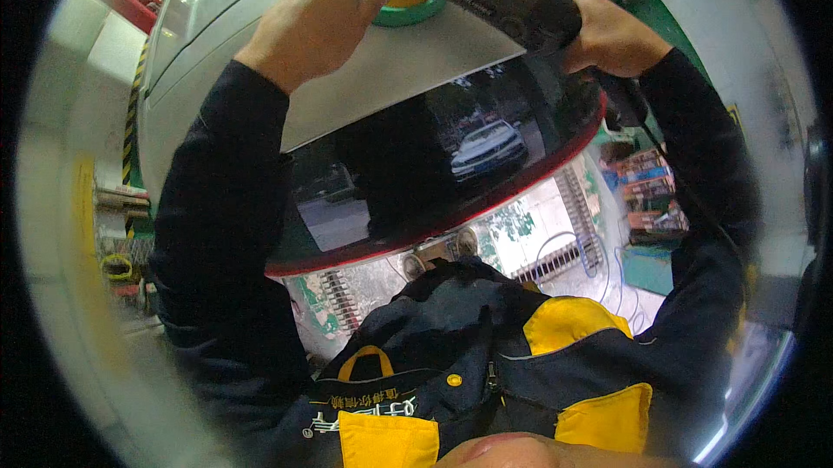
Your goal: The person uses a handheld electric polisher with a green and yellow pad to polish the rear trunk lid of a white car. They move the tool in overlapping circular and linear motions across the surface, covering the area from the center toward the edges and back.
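A dark grey power polisher (495,1) lies across the top of the view, held by both my hands. My left hand (312,27) is closed round the black front handle near its head. At the other end, my right hand (614,38) wraps round the rear of the body, its fingers partly hidden. Under the head, a round yellow and green pad (408,14) rests against the pale car panel (373,78). Closer to me runs a dark glossy strip (399,156) of the car with a red lower edge, mirroring a white car.
A black power cord (694,199) hangs from the polisher along my right sleeve. Metal floor gratings (577,216) and a loose hose (555,242) lie below the car's edge. Shelves of goods (646,177) stand at the right, and more items (121,208) line the left wall.
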The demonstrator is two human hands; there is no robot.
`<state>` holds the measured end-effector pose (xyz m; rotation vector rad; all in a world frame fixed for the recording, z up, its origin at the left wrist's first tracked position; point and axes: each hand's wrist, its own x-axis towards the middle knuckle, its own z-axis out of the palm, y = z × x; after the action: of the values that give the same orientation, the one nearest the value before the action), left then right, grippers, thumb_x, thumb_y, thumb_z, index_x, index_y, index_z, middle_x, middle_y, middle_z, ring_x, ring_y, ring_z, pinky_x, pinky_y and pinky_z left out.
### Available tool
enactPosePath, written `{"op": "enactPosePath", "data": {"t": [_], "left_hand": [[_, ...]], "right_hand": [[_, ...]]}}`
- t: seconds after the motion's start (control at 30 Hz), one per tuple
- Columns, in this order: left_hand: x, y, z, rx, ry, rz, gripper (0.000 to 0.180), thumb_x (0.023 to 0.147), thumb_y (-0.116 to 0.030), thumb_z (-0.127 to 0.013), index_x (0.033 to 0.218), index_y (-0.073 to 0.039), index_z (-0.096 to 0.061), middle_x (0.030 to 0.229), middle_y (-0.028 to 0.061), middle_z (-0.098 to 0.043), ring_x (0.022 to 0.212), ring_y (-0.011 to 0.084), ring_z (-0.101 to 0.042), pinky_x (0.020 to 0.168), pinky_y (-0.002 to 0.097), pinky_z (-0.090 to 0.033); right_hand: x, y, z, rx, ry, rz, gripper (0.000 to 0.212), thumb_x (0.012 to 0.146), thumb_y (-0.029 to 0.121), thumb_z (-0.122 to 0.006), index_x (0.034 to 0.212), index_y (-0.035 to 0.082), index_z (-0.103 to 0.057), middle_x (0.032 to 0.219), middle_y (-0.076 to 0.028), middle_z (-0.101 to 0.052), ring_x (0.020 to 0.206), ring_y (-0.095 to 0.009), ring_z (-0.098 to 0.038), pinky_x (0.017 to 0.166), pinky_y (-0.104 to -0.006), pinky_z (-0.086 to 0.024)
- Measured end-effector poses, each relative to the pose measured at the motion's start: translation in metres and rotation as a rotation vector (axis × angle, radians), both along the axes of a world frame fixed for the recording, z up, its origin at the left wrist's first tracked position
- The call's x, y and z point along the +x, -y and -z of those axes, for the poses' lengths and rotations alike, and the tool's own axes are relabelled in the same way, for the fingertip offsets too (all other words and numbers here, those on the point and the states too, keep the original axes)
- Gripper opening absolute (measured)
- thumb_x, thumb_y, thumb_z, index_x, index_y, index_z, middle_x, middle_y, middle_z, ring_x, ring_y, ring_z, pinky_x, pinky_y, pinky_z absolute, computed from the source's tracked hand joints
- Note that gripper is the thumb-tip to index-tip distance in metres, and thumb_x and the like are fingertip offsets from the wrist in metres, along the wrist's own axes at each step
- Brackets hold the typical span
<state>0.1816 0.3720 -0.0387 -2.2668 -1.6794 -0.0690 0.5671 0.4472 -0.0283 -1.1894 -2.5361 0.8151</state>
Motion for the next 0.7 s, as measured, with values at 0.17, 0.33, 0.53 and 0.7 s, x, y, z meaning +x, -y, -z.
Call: {"op": "enactPosePath", "data": {"t": [0.17, 0.33, 0.53, 0.7], "left_hand": [[-0.077, 0.114, -0.014, 0.043, 0.28, -0.338, 0.052, 0.117, -0.049, -0.052, 0.108, 0.0, -0.069, 0.086, 0.024, -0.076, 0.08, 0.04, -0.078, 0.069, 0.0515, -0.061], [-0.146, 0.221, -0.004, 0.091, 0.475, -0.527, 0.053, 0.114, -0.05, -0.056, 0.103, 0.001, -0.066, 0.093, 0.0326, -0.075, 0.094, 0.0551, -0.073, 0.08, 0.062, -0.058], [-0.183, 0.307, 0.018, 0.162, 0.551, -0.63, 0.045, 0.112, -0.045, -0.061, 0.103, -0.001, -0.063, 0.084, 0.034, -0.072, 0.086, 0.0581, -0.071, 0.073, 0.0654, -0.056], [-0.141, 0.314, 0.024, 0.127, 0.537, -0.641, 0.041, 0.111, -0.043, -0.063, 0.104, -0.002, -0.062, 0.082, 0.0326, -0.073, 0.084, 0.0572, -0.072, 0.07, 0.0655, -0.056]], "right_hand": [[-0.126, 0.039, -0.019, -0.117, -0.057, -0.142, 0.019, 0.071, 0.003, -0.082, 0.081, -0.009, -0.07, 0.065, -0.011, -0.065, 0.055, -0.02, -0.066, 0.053, -0.039, -0.055], [-0.229, 0.093, -0.037, -0.074, 0.01, -0.301, 0.019, 0.072, 0.005, -0.08, 0.083, -0.009, -0.072, 0.065, -0.014, -0.066, 0.055, -0.022, -0.069, 0.052, -0.0392, -0.056], [-0.3, 0.152, -0.032, 0.169, 0.179, -0.388, 0.031, 0.074, 0.012, -0.083, 0.097, -0.008, -0.075, 0.086, -0.03, -0.075, 0.08, -0.042, -0.078, 0.078, -0.0451, -0.064], [-0.25, 0.157, -0.024, 0.116, 0.157, -0.397, 0.041, 0.075, 0.011, -0.084, 0.11, -0.007, -0.073, 0.099, -0.03, -0.076, 0.094, -0.043, -0.078, 0.087, -0.0492, -0.062]]}}
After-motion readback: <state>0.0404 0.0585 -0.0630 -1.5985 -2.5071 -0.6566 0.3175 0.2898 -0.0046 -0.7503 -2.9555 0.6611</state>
